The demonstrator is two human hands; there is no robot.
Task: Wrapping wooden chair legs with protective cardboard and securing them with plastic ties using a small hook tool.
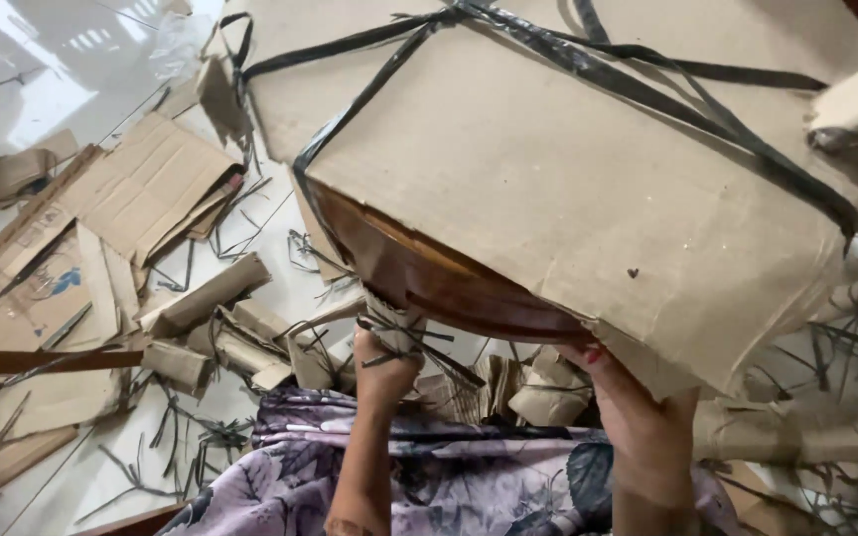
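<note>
A large flat object wrapped in brown cardboard and bound with black plastic straps fills the upper middle of the view. Its dark polished wooden curved edge shows where the cardboard is torn away. My left hand is closed on a torn scrap of cardboard with black strap ends right below that wooden edge. My right hand grips the lower edge of the wrapped object from underneath, its fingers partly hidden by the cardboard.
Torn cardboard sheets, rolled cardboard scraps and cut strap pieces litter the glossy white floor at left. More crumpled cardboard lies at right. A floral purple cloth covers my lap.
</note>
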